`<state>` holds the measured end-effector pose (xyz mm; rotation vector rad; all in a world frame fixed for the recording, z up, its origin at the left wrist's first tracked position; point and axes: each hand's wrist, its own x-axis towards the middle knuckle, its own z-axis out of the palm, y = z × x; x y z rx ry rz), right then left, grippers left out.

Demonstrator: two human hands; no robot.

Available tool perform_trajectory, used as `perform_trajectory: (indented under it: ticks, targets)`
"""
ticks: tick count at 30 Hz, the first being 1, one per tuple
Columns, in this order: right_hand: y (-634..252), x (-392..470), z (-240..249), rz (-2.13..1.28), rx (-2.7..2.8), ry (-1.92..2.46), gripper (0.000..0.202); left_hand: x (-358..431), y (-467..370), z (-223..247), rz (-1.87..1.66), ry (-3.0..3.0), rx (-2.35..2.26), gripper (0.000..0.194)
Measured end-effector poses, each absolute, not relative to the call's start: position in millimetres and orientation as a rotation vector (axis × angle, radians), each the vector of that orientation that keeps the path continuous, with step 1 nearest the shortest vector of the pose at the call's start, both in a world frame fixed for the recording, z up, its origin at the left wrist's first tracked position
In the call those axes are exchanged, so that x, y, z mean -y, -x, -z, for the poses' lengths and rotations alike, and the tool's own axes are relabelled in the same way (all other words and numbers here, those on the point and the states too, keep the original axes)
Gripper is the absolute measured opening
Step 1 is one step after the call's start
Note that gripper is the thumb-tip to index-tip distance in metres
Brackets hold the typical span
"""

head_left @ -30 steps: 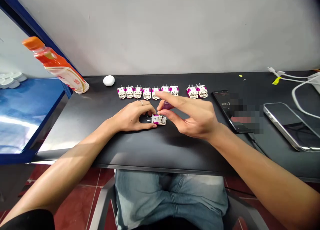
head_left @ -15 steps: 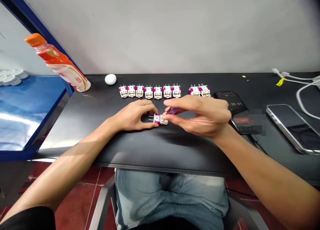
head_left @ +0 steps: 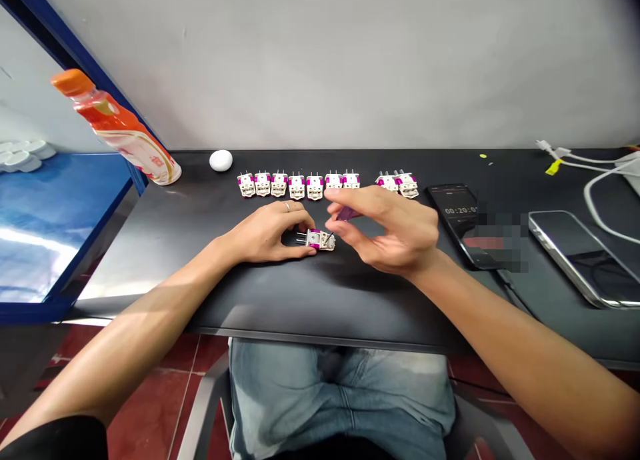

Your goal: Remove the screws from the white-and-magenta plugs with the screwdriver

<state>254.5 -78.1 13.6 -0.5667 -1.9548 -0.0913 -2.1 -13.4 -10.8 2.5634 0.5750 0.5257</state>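
Observation:
My left hand (head_left: 270,232) pinches a small white and purple plug part (head_left: 320,239) between thumb and fingers, its metal pins pointing left, low over the black table. My right hand (head_left: 390,227) grips a small screwdriver with a purple handle (head_left: 345,213). The thin dark shaft slants down to the right end of the plug part. Behind my hands stands a row of several similar white and purple parts (head_left: 297,187), with two more (head_left: 407,185) to the right, partly behind my right hand.
An orange-capped bottle (head_left: 123,130) and a white egg-shaped object (head_left: 221,160) are at the back left. On the right lie a black phone (head_left: 453,213), a silver-edged phone (head_left: 580,253) and white cables (head_left: 595,180). The table's front edge (head_left: 320,340) is above my lap.
My right hand has shifted slightly left and turned, and the screwdriver's shaft now shows between its fingertips and the plug part. My left hand keeps its hold.

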Motion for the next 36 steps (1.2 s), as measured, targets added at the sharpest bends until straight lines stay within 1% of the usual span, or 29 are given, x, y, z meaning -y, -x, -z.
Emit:
perform_trajectory:
  ticks: [3,7,9,11,14,16,18,21,24,26,27,29,30,34,36]
  targets:
    - [-255,79,-16,0.008,1.998,0.548,0.059,13,3,11,-0.525,-2.572,-0.581,0.034]
    - [-254,81,-20,0.202,1.935,0.568,0.041,13,4,13,-0.545,-2.576,-0.578,0.037]
    - [-256,81,-21,0.286,1.943,0.613,0.039,13,3,13,-0.546,-2.564,-0.58,0.039]
    - [-258,81,-21,0.279,1.97,0.613,0.047,13,3,12,-0.53,-2.559,-0.592,0.039]
    - [-259,80,-22,0.076,2.107,0.516,0.067,14,2,11,-0.528,-2.546,-0.606,0.038]
    - [-259,81,-23,-0.069,2.174,0.458,0.069,14,2,12,-0.558,-2.54,-0.605,0.037]
    - [-257,83,-25,-0.09,2.174,0.46,0.055,14,2,13,-0.583,-2.54,-0.603,0.037]
    - [-256,85,-25,0.102,2.097,0.562,0.032,13,2,14,-0.56,-2.534,-0.597,0.038]
    - [-261,84,-27,0.306,2.003,0.685,0.02,13,2,12,-0.511,-2.542,-0.615,0.039]
    - [-268,82,-34,0.386,2.039,0.716,0.008,13,1,11,-0.496,-2.547,-0.622,0.039]
    - [-271,81,-40,0.425,2.111,0.716,0.007,13,1,10,-0.494,-2.545,-0.619,0.038]
    - [-276,77,-55,0.471,2.375,0.712,0.026,12,1,11,-0.509,-2.543,-0.599,0.038]
    - [-276,75,-65,0.484,2.538,0.746,0.032,12,1,11,-0.52,-2.547,-0.594,0.038]
    - [-258,64,-100,0.414,2.878,0.919,0.043,10,1,15,-0.538,-2.582,-0.595,0.039]
    - [-241,58,-115,0.33,3.028,1.144,0.042,10,1,16,-0.534,-2.58,-0.594,0.039]
